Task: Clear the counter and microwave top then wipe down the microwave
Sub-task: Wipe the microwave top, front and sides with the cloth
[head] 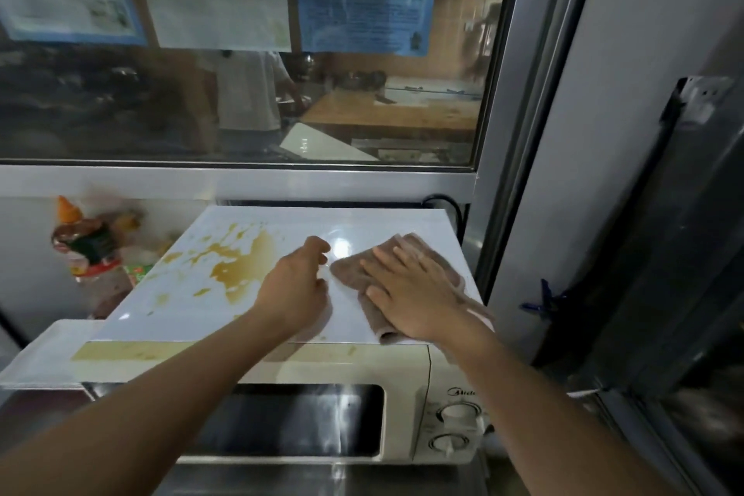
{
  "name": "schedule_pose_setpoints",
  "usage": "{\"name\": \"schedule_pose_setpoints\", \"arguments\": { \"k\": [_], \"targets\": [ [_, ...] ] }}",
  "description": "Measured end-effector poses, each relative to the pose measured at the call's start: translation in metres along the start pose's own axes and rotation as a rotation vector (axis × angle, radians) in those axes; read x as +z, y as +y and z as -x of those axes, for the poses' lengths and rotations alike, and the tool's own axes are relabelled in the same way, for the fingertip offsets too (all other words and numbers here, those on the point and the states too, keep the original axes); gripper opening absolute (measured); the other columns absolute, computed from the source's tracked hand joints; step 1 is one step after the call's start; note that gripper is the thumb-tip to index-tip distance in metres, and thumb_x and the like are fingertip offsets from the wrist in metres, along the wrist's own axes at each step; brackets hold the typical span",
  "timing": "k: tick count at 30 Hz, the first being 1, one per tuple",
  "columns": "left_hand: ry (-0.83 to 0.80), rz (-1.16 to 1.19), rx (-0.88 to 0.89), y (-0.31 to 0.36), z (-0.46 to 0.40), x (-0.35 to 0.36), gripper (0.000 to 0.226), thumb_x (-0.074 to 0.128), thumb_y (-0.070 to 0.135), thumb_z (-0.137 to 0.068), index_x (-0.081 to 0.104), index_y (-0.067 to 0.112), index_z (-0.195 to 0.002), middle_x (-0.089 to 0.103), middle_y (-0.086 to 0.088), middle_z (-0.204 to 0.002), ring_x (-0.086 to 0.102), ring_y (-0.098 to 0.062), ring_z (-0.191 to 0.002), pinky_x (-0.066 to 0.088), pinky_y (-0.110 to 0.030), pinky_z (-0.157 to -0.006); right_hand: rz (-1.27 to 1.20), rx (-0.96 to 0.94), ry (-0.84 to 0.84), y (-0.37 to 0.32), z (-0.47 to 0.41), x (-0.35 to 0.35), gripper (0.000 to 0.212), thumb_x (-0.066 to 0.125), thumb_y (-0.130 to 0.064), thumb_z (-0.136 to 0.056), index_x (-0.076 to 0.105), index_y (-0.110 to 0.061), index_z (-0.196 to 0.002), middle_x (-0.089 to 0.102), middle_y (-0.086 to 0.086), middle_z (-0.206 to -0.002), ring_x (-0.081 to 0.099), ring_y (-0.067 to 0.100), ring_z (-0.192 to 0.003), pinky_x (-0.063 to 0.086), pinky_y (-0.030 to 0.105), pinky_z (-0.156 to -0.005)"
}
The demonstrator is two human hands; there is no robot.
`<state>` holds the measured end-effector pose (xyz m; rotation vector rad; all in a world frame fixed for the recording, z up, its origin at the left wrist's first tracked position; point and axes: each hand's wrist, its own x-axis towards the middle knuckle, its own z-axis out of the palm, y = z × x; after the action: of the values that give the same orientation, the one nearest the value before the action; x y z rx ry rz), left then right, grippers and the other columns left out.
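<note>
Right hand (414, 294) flat on the brown cloth (402, 278), fingers straight, at the right end of the microwave (362, 366) top. The brown spill (241, 266) lies left of it, past the left hand (298, 286), loosely curled, holding nothing.

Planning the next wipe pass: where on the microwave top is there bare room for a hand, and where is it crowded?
Free: the clean strip of the white top panel behind both hands, and the patch between the left hand and the brown spill. Crowded: the right side, where the right hand presses the brown cloth. Left of the microwave, bottles cluster.
</note>
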<state>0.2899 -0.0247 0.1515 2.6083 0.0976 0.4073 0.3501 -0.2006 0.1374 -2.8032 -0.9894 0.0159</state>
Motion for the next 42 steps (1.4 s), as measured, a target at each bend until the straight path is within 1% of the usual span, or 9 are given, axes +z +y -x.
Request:
{"name": "schedule_pose_setpoints", "arguments": {
  "k": [5,12,16,23,26,31,34,38,42],
  "targets": [
    [-0.090,-0.106,0.025,-0.004,-0.029,-0.001,0.039,0.050,0.009,-0.088,0.046,0.013,-0.127,0.062,-0.003,-0.122,0.059,-0.027,-0.110,0.047,-0.037,-0.091,-0.040,-0.084,0.006,-0.014,0.044,0.001,0.052,0.028,-0.042,-0.099,0.014,-0.038,-0.149,0.002,-0.015,-0.159,-0.009,0.007,-0.146,-0.008,0.039,-0.118],
    [-0.211,-0.068,0.090,-0.027,-0.036,-0.012,0.039,0.047,0.005,-0.090,0.044,0.014,-0.129,0.063,-0.001,-0.123,0.060,-0.025,-0.109,0.047,-0.034,-0.092,0.029,0.154,0.038,-0.006,-0.009,0.005,0.056,0.022,-0.053,-0.096,0.013,-0.035,-0.148,0.006,-0.010,-0.159,-0.004,0.017,-0.147,0.003,0.048,-0.117],
    [-0.155,-0.073,0.048,-0.053,-0.027,-0.040,0.043,0.048,0.002,-0.088,0.044,0.014,-0.130,0.056,-0.001,-0.131,0.053,-0.025,-0.119,0.042,-0.033,-0.096,0.041,0.160,-0.024,-0.036,-0.050,0.011,0.057,0.019,-0.053,-0.097,0.008,-0.034,-0.149,0.001,-0.008,-0.160,-0.007,0.020,-0.147,0.001,0.052,-0.117],
    [-0.093,-0.168,-0.025,-0.096,0.015,-0.073,0.045,0.055,0.014,-0.085,0.048,0.015,-0.129,0.058,-0.004,-0.127,0.051,-0.025,-0.117,0.042,-0.038,-0.095,0.023,-0.209,0.036,-0.116,-0.021,0.030,0.071,0.003,-0.061,-0.081,0.013,-0.040,-0.148,0.004,-0.014,-0.159,-0.007,0.013,-0.147,-0.002,0.041,-0.118],
    [-0.101,-0.274,-0.041,-0.111,0.032,-0.080,0.045,0.055,0.015,-0.084,0.045,0.018,-0.128,0.057,-0.004,-0.121,0.048,-0.026,-0.113,0.043,-0.035,-0.089,-0.008,-0.134,0.012,-0.107,-0.027,0.027,0.073,0.003,-0.062,-0.078,0.013,-0.042,-0.148,0.003,-0.019,-0.158,-0.007,0.006,-0.145,-0.002,0.037,-0.117],
    [-0.111,-0.277,-0.036,-0.125,0.044,-0.088,0.036,0.053,0.018,-0.085,0.048,0.018,-0.120,0.059,-0.004,-0.107,0.051,-0.025,-0.098,0.042,-0.034,-0.079,0.042,0.119,-0.007,-0.098,-0.097,0.028,0.055,0.024,-0.053,-0.095,0.014,-0.036,-0.147,0.008,-0.010,-0.159,-0.003,0.020,-0.147,0.005,0.051,-0.116],
    [-0.119,-0.226,-0.059,-0.127,0.045,-0.090,0.043,0.056,0.018,-0.085,0.042,0.019,-0.125,0.059,-0.004,-0.109,0.053,-0.026,-0.103,0.042,-0.036,-0.085,0.056,-0.002,-0.023,-0.130,-0.108,0.037,0.057,0.019,-0.055,-0.094,0.014,-0.038,-0.147,0.007,-0.009,-0.159,-0.005,0.022,-0.147,0.002,0.052,-0.117],
    [-0.021,-0.057,-0.077,-0.138,0.043,-0.099,0.045,0.059,0.010,-0.084,0.045,0.018,-0.125,0.063,0.000,-0.114,0.060,-0.024,-0.104,0.047,-0.033,-0.086,0.036,-0.286,0.049,-0.155,-0.066,0.039,0.065,0.012,-0.056,-0.086,0.022,-0.038,-0.147,0.014,-0.013,-0.158,-0.001,0.013,-0.146,-0.004,0.037,-0.116],
    [0.036,-0.046,-0.099,-0.156,0.036,-0.109,0.044,0.059,0.010,-0.085,0.048,0.018,-0.126,0.061,0.002,-0.116,0.058,-0.020,-0.106,0.047,-0.033,-0.089,0.022,-0.108,-0.059,-0.129,-0.093,0.029,0.052,0.032,-0.047,-0.097,0.018,-0.042,-0.147,0.007,-0.018,-0.157,-0.003,0.008,-0.146,0.005,0.043,-0.119]
  ]
}}
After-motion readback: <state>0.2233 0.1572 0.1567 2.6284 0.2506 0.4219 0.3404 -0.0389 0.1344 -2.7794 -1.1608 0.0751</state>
